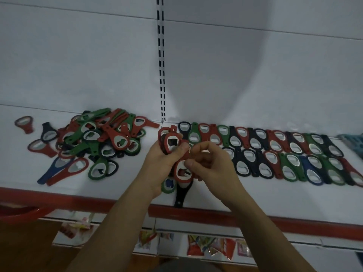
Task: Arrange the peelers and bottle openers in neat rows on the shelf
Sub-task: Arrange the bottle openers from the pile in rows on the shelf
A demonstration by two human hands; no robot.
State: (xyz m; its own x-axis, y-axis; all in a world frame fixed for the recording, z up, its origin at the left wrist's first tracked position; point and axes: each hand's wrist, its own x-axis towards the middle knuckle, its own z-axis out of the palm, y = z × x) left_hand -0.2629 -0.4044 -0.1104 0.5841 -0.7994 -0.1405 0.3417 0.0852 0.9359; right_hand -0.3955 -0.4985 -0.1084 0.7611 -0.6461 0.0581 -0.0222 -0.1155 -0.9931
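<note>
Left hand [163, 163] curls round a bunch of bottle openers [170, 141] over the shelf [117, 186], right hand [213, 163] pinching the red opener [183, 173] in front

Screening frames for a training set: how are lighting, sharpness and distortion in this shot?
Head view: dim, flat light; a broad soft shadow on the white back panel; the shelf's red front edge bows from the wide lens; the left hand, right hand and the red plastic bottle openers they hold look slightly soft; the colourful packets below are blurred.
</note>
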